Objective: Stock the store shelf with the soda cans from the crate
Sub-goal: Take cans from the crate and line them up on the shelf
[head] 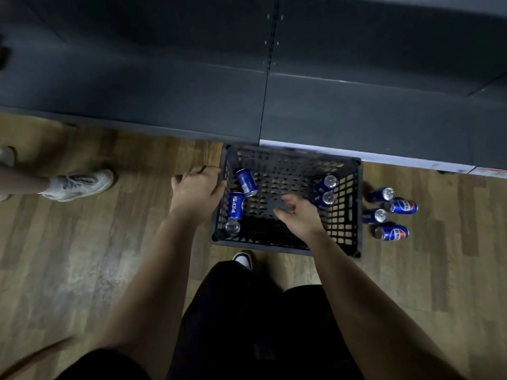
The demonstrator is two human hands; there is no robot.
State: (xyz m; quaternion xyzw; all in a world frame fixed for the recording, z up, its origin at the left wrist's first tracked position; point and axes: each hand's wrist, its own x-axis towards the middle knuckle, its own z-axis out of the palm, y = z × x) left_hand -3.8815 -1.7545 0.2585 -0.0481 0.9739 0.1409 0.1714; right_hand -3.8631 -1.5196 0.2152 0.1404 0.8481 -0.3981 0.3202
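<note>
A black lattice crate [346,215] stands on the wood floor just in front of the dark store shelf [170,86]. Inside it lie several blue soda cans: two at the left wall [246,182] [235,205], one upright at the near left corner [232,227], and two upright at the right [327,189]. My left hand [196,187] rests on the crate's left rim with its fingers bent over the edge. My right hand [297,212] hovers inside the crate, fingers loosely curled, holding nothing.
Several more blue soda cans [391,213] stand or lie on the floor right of the crate. Another person's light sneaker [79,185] is on the floor at the left. My own shoe [243,259] sits against the crate's near side.
</note>
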